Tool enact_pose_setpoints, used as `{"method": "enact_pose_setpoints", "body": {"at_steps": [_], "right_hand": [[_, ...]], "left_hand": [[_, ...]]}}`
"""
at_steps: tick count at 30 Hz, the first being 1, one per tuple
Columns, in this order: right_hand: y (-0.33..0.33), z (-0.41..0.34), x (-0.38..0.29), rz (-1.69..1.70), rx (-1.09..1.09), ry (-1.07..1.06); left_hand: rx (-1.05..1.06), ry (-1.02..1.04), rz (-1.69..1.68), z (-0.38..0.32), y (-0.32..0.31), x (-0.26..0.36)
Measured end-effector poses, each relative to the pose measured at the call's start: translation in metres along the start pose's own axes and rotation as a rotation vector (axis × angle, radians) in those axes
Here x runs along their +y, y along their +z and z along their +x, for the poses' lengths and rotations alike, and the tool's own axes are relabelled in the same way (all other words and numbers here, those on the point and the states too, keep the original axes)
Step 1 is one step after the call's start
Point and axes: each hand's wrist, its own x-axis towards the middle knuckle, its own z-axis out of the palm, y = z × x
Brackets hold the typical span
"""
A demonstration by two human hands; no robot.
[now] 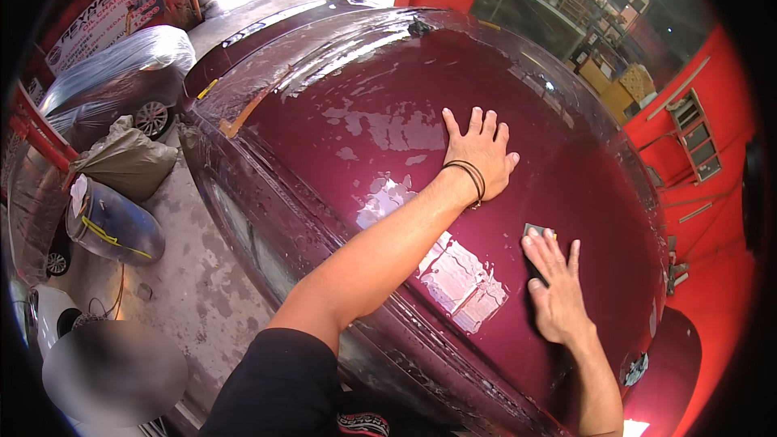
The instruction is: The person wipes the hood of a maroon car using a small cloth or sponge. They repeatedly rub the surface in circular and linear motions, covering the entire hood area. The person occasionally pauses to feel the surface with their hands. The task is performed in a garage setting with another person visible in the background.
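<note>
Wet patches shine on the dark red roof panel of a car (413, 176) below me. My left hand (479, 152), with dark bands at the wrist, lies with spread fingers on the roof and holds nothing. Closer to me and to the right, my right hand (555, 291) presses a dark, flat sanding block or pad (535, 255) against the paint. The fingers lie over the pad, so most of it is hidden.
Crumpled dark material (419, 27) sits at the roof's far edge, and a grey-blue crumpled piece (636, 370) at the lower right. A blue drum (115, 224), a filled sack (130, 158) and a plastic-covered car (121, 73) stand left. A red wall (698, 206) borders the right.
</note>
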Motion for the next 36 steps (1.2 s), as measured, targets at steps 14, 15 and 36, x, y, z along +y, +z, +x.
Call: {"method": "enact_pose_setpoints", "body": {"at_steps": [14, 15, 36], "right_hand": [[-0.002, -0.040, 0.111, -0.078, 0.096, 0.390], [0.005, -0.075, 0.067, -0.090, 0.050, 0.283], [0.021, -0.195, 0.053, 0.038, 0.012, 0.412]], "left_hand": [[0.037, 0.010, 0.095, 0.013, 0.012, -0.006], [0.026, 0.005, 0.108, 0.014, 0.013, -0.004], [-0.038, -0.034, 0.181, 0.022, 0.016, -0.003]]}}
